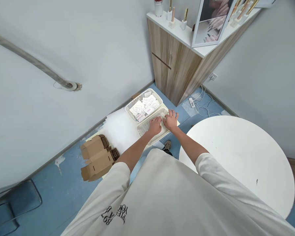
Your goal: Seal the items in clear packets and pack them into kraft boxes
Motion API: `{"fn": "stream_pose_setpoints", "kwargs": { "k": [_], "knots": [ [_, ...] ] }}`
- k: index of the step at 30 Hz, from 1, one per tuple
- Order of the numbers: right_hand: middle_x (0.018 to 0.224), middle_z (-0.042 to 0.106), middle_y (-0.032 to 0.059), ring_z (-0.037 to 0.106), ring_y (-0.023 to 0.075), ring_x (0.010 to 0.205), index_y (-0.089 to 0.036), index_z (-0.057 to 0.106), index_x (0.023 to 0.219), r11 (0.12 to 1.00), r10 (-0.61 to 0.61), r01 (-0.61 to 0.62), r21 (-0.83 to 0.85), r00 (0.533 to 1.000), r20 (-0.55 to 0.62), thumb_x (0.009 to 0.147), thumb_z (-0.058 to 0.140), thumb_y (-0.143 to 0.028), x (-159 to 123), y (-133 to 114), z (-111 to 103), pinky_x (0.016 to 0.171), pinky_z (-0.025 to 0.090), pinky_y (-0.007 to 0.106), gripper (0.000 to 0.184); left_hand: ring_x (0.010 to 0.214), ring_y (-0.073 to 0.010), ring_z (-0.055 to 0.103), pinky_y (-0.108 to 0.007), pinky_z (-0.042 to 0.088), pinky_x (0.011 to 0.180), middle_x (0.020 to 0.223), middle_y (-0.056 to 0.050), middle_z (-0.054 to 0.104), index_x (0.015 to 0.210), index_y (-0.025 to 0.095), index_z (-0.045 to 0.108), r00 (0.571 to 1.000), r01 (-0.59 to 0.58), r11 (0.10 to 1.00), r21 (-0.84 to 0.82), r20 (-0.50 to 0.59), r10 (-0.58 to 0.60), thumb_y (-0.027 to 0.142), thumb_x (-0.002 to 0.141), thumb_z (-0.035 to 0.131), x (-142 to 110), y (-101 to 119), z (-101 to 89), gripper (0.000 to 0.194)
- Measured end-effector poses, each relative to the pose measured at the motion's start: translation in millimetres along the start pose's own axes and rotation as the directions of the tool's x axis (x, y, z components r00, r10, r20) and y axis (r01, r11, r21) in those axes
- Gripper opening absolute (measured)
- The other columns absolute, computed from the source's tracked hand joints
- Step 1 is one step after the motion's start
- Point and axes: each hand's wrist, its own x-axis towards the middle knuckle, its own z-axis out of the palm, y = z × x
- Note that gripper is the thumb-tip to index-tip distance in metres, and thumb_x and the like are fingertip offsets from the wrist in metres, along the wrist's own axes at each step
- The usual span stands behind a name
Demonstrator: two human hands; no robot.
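Both my hands are down at the nearer pale basket [151,142] on the floor, which holds clear, glossy items too small to name. My left hand [155,127] is over its middle, fingers bent downward and closed. Close by, at the basket's right end, my right hand [170,120] has its fingers curled and the fingertips facing the left hand. Whatever either hand pinches is hidden or too small to make out. Just beyond stands a second white basket [128,107] with white printed cards [151,101] and small packets in it.
A white sheet-like stack [120,129] and folded brown cardboard boxes [98,157] lie left of the baskets. A white round table [238,157] is at right. Behind stands a wooden cabinet [177,62] with bottles and a framed picture [211,24]. Cables and a power strip [191,102] lie on the floor.
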Motion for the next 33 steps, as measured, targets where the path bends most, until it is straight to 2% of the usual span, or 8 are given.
{"fn": "stream_pose_setpoints", "kwargs": {
  "k": [6,13,17,21,23,26,29,33],
  "knots": [
    [0.156,0.038,0.0184,0.017,0.0401,0.148,-0.013,0.075,0.101,1.000,0.016,-0.016,0.016,1.000,0.015,0.094,0.055,-0.028,-0.3,-4.6,-5.9,0.117,0.006,0.066,0.025,0.144,-0.0291,0.039,-0.053,0.021,0.118,0.152,-0.011,0.049,0.122,0.023,0.058,1.000,-0.004,0.998,0.060,0.002,0.003,0.001,0.082,0.049,-5.5,-6.8,-3.3,0.046],
    [0.156,0.039,0.0157,0.018,0.0395,0.147,-0.016,0.073,0.107,0.996,0.076,-0.072,0.045,0.994,-0.085,0.095,0.053,-0.031,-21.5,-11.3,-32.6,0.117,0.009,0.065,0.028,0.144,-0.0319,0.039,-0.055,0.021,0.119,0.151,-0.012,0.050,0.129,0.023,0.059,0.999,-0.014,1.000,0.026,0.031,0.013,0.004,0.083,0.052,-15.3,-8.6,-8.5,0.050],
    [0.146,0.050,0.0150,0.033,0.0370,0.139,-0.018,0.073,0.108,0.986,0.159,-0.147,0.079,0.970,-0.181,0.097,0.052,-0.037,-48.6,-11.5,-49.0,0.116,0.018,0.058,0.030,0.142,-0.0321,0.041,-0.054,0.026,0.119,0.150,-0.013,0.049,0.138,0.022,0.053,0.998,-0.067,0.996,-0.063,-0.025,0.065,0.006,0.085,0.050,-23.6,4.9,-14.0,0.055],
    [0.123,0.063,0.0146,0.054,0.0323,0.117,-0.019,0.071,0.109,0.953,0.292,-0.261,0.154,0.927,-0.236,0.098,0.049,-0.042,-92.3,-5.2,-59.6,0.105,0.037,0.047,0.034,0.142,-0.0265,0.042,-0.043,0.034,0.118,0.152,-0.012,0.046,0.148,0.020,0.043,0.982,-0.168,0.952,-0.255,-0.125,0.140,0.007,0.086,0.047,-32.2,29.9,-11.1,0.064],
    [0.114,0.066,0.0127,0.060,0.0281,0.103,-0.019,0.070,0.109,0.933,0.340,-0.296,0.205,0.910,-0.235,0.098,0.047,-0.042,-120.2,0.5,-63.8,0.096,0.044,0.041,0.034,0.140,-0.0249,0.044,-0.040,0.036,0.118,0.153,-0.012,0.043,0.150,0.020,0.041,0.976,-0.202,0.929,-0.311,-0.140,0.165,0.007,0.086,0.047,-37.9,44.3,-3.6,0.065],
    [0.107,0.068,0.0102,0.064,0.0224,0.088,-0.020,0.069,0.108,0.903,0.395,-0.330,0.275,0.890,-0.227,0.098,0.046,-0.042,-166.3,9.8,-70.1,0.087,0.049,0.035,0.033,0.139,-0.0244,0.046,-0.039,0.037,0.118,0.154,-0.011,0.042,0.150,0.021,0.042,0.971,-0.238,0.911,-0.338,-0.095,0.219,0.008,0.086,0.048,-48.9,65.1,14.7,0.065],
    [0.103,0.070,0.0088,0.066,0.0209,0.084,-0.021,0.069,0.105,0.873,0.447,-0.365,0.323,0.864,-0.232,0.097,0.048,-0.042,-211.0,18.5,-75.7,0.085,0.050,0.034,0.031,0.134,-0.0239,0.051,-0.038,0.039,0.116,0.151,-0.012,0.046,0.148,0.020,0.046,0.959,-0.268,0.897,-0.351,-0.010,0.283,0.008,0.087,0.049,-61.1,83.8,39.0,0.062],
    [0.102,0.072,0.0075,0.067,0.0219,0.087,-0.023,0.069,0.106,0.813,0.548,-0.442,0.381,0.801,-0.240,0.096,0.048,-0.042,-261.8,30.4,-81.3,0.085,0.052,0.035,0.031,0.126,-0.0227,0.057,-0.037,0.044,0.112,0.146,-0.011,0.052,0.145,0.019,0.050,0.929,-0.278,0.875,-0.397,0.118,0.350,0.007,0.085,0.050,-77.1,108.6,75.5,0.061]
  ]
}}
